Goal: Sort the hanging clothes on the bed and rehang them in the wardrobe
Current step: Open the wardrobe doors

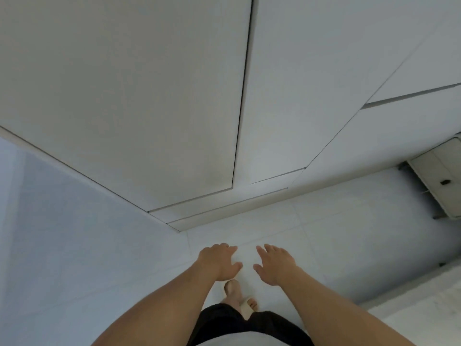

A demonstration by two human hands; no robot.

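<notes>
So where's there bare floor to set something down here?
The pale floor is open between the wardrobe doors and the low cabinet at right. It is tight only around the feet, below the empty left hand and right hand.

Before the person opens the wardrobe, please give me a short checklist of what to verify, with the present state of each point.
1. Left hand empty: ok, open, holds nothing.
2. Right hand empty: ok, fingers spread, holds nothing.
3. Wardrobe doors: shut, so not ok for hanging yet.
4. Handle to pull: cannot tell, only the seam between the doors shows.
5. Floor before the doors free: ok, only the person's feet stand there.
6. Clothes and bed ready: cannot tell, neither is in view.
</notes>
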